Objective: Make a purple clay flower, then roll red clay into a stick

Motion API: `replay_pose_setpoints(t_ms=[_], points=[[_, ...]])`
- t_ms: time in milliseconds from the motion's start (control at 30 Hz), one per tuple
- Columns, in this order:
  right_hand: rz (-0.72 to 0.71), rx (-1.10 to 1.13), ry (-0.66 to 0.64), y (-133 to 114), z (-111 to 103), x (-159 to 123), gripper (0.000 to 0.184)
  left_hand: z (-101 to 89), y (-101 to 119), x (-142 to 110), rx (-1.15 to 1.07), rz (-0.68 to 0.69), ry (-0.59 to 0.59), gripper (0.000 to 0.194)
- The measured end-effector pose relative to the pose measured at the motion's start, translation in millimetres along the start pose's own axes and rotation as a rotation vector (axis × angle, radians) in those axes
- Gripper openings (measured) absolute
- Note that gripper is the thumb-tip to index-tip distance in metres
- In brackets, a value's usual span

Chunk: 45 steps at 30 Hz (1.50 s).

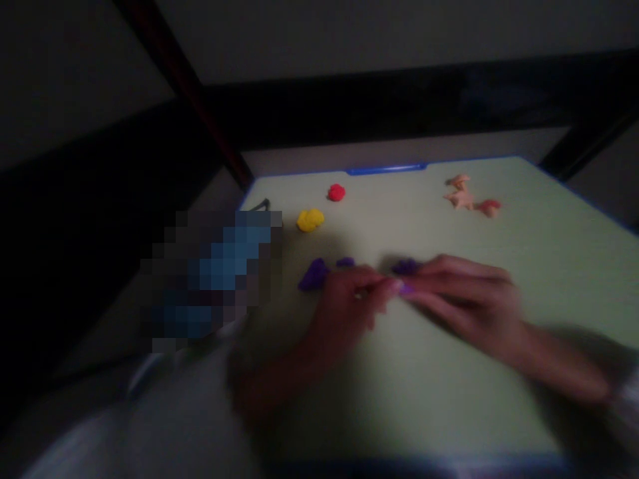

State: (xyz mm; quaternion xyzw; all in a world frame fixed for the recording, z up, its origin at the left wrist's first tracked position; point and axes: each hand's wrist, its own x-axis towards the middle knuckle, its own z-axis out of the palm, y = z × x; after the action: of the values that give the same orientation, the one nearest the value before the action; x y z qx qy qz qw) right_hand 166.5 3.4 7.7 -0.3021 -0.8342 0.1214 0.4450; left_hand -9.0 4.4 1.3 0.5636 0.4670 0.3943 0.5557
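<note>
My left hand and my right hand meet fingertip to fingertip above the table. Between them shows a small bit of purple modelling clay, pinched by my right fingers and touched by my left ones; most of it is hidden and the picture is blurred. Just behind my left hand lies a larger purple clay lump, with a smaller purple piece beside it. A dark purple clay piece rests on the table by my right fingers.
On the pale green tabletop, a yellow clay lump and a red clay lump lie farther back. Several peach and reddish clay shapes sit at the back right. A pixelated patch covers the left edge.
</note>
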Motion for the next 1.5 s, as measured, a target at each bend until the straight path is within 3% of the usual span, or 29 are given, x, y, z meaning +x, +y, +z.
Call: replay_pose_setpoints(t_ms=[167, 433, 700, 933, 1267, 1500], points=[[0.005, -0.038, 0.018, -0.4, -1.3, 0.9, 0.02, -0.3, 0.1, -1.2, -0.095, -0.046, 0.028, 0.032], [-0.019, -0.049, 0.0, 0.7, -0.7, 0.4, 0.017, -1.1, 2.7, -0.2, -0.025, 0.012, 0.011, 0.012], [0.085, 0.002, 0.02, 1.5, 1.7, 0.6, 0.014, 0.2, 1.7, -2.0, -0.025, 0.009, 0.069, 0.012], [0.069, 0.028, -0.038, 2.3, -0.6, 2.7, 0.014, -0.4, 3.5, -0.8, 0.037, 0.066, 0.089, 0.01], [0.036, 0.0, -0.024, 1.1, -2.2, 2.9, 0.014, 0.0, 3.0, -0.4, 0.026, 0.078, 0.072, 0.005], [0.103, 0.018, 0.021, 5.5, -2.3, 1.3, 0.014, -2.3, 1.6, 1.2, 0.039, 0.08, 0.074, 0.005]])
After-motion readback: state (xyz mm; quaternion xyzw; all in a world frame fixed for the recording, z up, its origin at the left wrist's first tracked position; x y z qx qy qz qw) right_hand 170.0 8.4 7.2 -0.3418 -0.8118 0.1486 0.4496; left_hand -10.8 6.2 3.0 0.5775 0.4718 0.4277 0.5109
